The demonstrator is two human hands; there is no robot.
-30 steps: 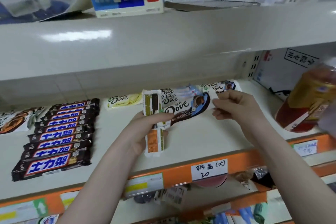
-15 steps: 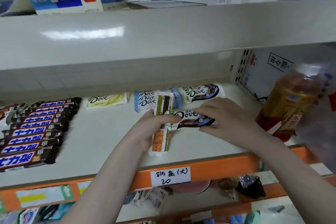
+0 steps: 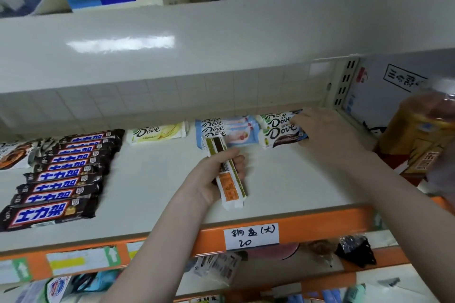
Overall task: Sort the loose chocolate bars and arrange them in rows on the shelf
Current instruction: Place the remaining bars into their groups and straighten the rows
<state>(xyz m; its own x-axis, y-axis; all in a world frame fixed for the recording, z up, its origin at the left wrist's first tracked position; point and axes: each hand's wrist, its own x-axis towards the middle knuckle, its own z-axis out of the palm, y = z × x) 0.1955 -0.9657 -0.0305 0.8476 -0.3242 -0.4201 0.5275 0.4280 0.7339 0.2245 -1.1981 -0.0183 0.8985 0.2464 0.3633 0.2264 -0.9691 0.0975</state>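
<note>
The dark Dove bar lies at the back right of the shelf, its long axis running left to right, just in front of another Dove bar of the same kind. The right hand is on its right end, fingers fairly straight and pressing or nudging it; whether the thumb pinches the wrapper I cannot tell. To its left sits the pale blue Dove stack, and further left a yellow Dove bar, all laid the same way.

The left hand grips a small held bundle of bars nearer the shelf's front edge, their long axis pointing front to back, across the Dove rows. By my judgement the right hand is the nearer one for squaring the dark bar, while the bundle needs a quarter turn before joining any row. The Snickers row lies well apart at the left
</note>
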